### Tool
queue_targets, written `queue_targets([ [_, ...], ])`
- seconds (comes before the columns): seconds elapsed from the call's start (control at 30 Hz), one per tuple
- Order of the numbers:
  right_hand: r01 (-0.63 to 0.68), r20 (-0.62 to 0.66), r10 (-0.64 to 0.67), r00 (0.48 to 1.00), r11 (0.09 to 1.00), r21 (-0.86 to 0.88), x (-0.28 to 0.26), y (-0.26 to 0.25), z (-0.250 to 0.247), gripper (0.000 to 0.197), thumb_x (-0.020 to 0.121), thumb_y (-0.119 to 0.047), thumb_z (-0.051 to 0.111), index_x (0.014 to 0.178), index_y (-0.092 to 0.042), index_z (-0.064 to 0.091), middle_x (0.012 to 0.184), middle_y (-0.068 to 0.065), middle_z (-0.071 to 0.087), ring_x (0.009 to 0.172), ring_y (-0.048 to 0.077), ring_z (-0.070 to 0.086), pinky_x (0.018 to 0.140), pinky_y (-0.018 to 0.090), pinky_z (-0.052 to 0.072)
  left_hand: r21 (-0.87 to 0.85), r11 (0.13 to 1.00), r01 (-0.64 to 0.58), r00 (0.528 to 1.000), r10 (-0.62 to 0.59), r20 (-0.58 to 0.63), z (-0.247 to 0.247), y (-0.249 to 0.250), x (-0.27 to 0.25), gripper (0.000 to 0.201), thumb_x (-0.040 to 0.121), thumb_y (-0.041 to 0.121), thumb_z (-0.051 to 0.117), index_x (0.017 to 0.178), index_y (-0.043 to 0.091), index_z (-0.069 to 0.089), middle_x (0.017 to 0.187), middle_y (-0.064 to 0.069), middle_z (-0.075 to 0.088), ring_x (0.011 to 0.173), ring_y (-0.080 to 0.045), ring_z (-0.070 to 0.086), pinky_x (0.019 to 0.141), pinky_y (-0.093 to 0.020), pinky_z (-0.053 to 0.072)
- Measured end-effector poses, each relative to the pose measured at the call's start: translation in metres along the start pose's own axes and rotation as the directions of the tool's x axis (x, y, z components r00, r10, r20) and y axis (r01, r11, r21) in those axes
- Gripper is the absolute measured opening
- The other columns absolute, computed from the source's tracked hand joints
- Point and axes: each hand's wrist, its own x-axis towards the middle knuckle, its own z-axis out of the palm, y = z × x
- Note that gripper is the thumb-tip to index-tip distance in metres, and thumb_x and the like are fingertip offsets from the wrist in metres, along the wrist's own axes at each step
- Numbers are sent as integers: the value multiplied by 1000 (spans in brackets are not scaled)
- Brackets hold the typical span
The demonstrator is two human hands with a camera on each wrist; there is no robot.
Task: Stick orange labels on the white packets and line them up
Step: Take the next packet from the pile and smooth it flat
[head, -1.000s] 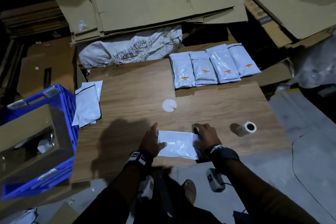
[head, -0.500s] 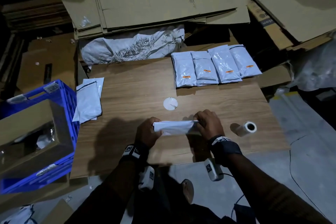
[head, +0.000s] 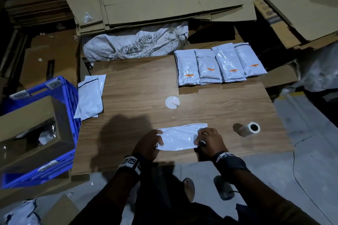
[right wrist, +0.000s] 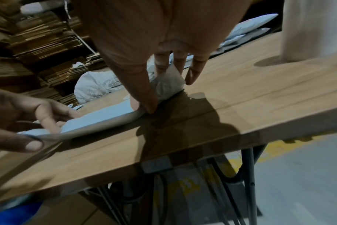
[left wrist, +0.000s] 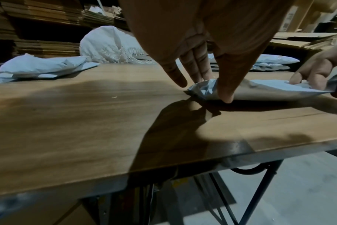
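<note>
Holding: white packet (head: 180, 138) on the near part of the desk (head: 131, 86), left hand (head: 150, 143) pinching its left end, right hand (head: 208, 140) pinching its right end.
Slipping: glossy film, thin pinches; could slide toward the near edge.
Creasing: soft, bulging surface; could wrinkle an orange label.
Missing: no label seen on it yet; label roll (head: 250, 129) just right.
Lining up: labelled row (head: 219, 65) at the far right, overlapping; could go crooked.

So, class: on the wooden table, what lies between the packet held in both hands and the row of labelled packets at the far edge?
In the head view, only a round white disc lies on the bare wood between them.
</note>
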Motion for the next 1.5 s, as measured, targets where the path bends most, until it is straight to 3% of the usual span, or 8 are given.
queue_targets([
  [0.13, 76, -26, -76, 997, 997, -13, -14, 10, 2, 25, 58, -21, 79, 78, -37, 73, 118, -3, 67, 116, 36, 59, 84, 40, 37, 15, 1000, -10, 996, 9, 85, -2, -1, 0, 29, 63, 20, 75, 90, 27, 66, 129, 1, 59, 108, -11, 62, 87, -34, 52],
  [0.3, 91, -53, -92, 994, 995, -27, -27, 19, -3, 20, 73, -31, 67, 91, -36, 74, 125, -9, 59, 124, 22, 42, 89, 36, 26, 59, 996, 67, 996, -70, 58, 1, 5, 1, 44, 61, 48, 85, 101, 35, 70, 120, 6, 59, 91, -16, 63, 85, -34, 52],
  [0.5, 99, -123, -110, 986, 991, -92, -17, 14, -6, 27, 87, -24, 65, 114, -29, 66, 118, -2, 57, 106, 29, 51, 78, 38, 41, 220, 972, 87, 990, -109, 89, 10, 15, 0, 73, 69, 42, 75, 139, 32, 56, 135, -6, 49, 116, -28, 54, 101, -39, 46],
  [0.6, 31, -180, -36, 983, 999, -33, -16, 17, -5, 49, 88, -14, 65, 135, -21, 56, 132, 3, 54, 116, 33, 52, 89, 45, 51, 242, 964, 111, 987, -135, 85, 17, 14, -4, 78, 71, 39, 74, 145, 30, 51, 142, -11, 45, 124, -31, 49, 104, -44, 46],
  [0.8, 342, -54, -356, 933, 923, -177, -8, -2, 0, 59, 98, -26, 48, 155, -14, 41, 163, 9, 36, 151, 28, 29, 120, 38, 23, 336, 942, -11, 994, -28, 110, 22, 22, 6, 70, 89, 34, 60, 154, 14, 41, 163, -16, 29, 147, -35, 35, 116, -47, 37],
  [0.97, 241, 74, -230, 970, 938, -249, 21, -25, 36, 63, 107, -43, 26, 165, -24, 9, 172, -5, -4, 159, 19, -8, 125, 43, -7, 471, 882, 14, 993, -69, 100, 44, 38, 19, 63, 101, 39, 32, 157, 10, 34, 166, -11, 26, 153, -34, 26, 115, -54, 36],
  [1.27, 198, 24, -204, 979, 911, -363, 20, -16, 69, 63, 107, -51, 30, 164, -26, 18, 173, -1, 6, 160, 27, 2, 125, 51, 6, 511, 858, 53, 976, -152, 154, 63, 32, 14, 70, 91, 43, 42, 157, 23, 29, 163, -9, 34, 147, -32, 39, 106, -61, 43],
  [1.5, 182, 55, -173, 983, 921, -344, 18, -7, 63, 64, 108, -59, 22, 165, -33, 10, 173, -4, 0, 159, 27, -4, 126, 49, 3, 543, 838, 62, 960, -198, 196, 64, 26, 13, 73, 92, 45, 46, 160, 26, 28, 167, -7, 26, 150, -33, 32, 114, -60, 31],
])
